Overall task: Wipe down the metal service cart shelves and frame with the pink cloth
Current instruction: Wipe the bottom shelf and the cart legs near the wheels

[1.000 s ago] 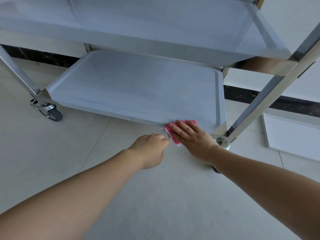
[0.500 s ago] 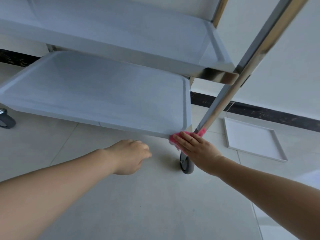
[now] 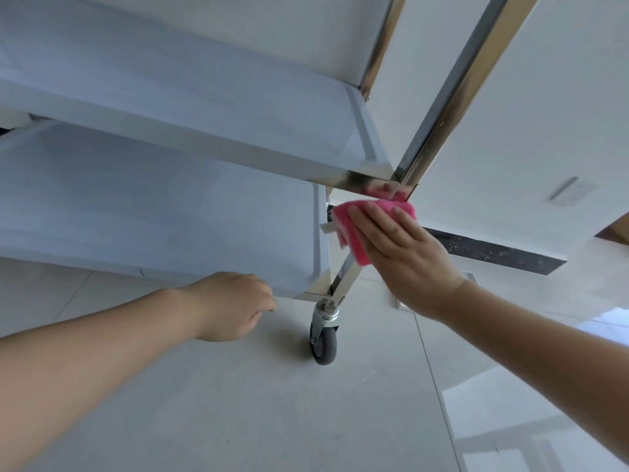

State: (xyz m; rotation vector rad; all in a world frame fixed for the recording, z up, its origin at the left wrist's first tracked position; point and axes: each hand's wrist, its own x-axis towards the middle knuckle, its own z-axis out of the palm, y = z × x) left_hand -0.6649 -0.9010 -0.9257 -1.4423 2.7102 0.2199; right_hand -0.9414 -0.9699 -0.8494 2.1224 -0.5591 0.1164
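The metal service cart fills the upper left, with a bottom shelf (image 3: 163, 226) and a middle shelf (image 3: 190, 107) above it. My right hand (image 3: 401, 257) presses the pink cloth (image 3: 354, 229) flat against the cart's front right upright post (image 3: 452, 100), just under the corner of the middle shelf. The cloth's pink reflection shows in that polished corner. My left hand (image 3: 231, 304) is a loose fist held at the front edge of the bottom shelf, with nothing visible in it.
A grey caster wheel (image 3: 324, 342) stands under the post on the pale tiled floor. A white wall with a dark skirting strip (image 3: 493, 253) runs behind the cart. A second upright (image 3: 381, 46) rises at the back right.
My right hand has slid the pink cloth up the post, from the bottom shelf corner to just under the middle shelf. The view has tilted upward. My left hand stays near the bottom shelf edge.
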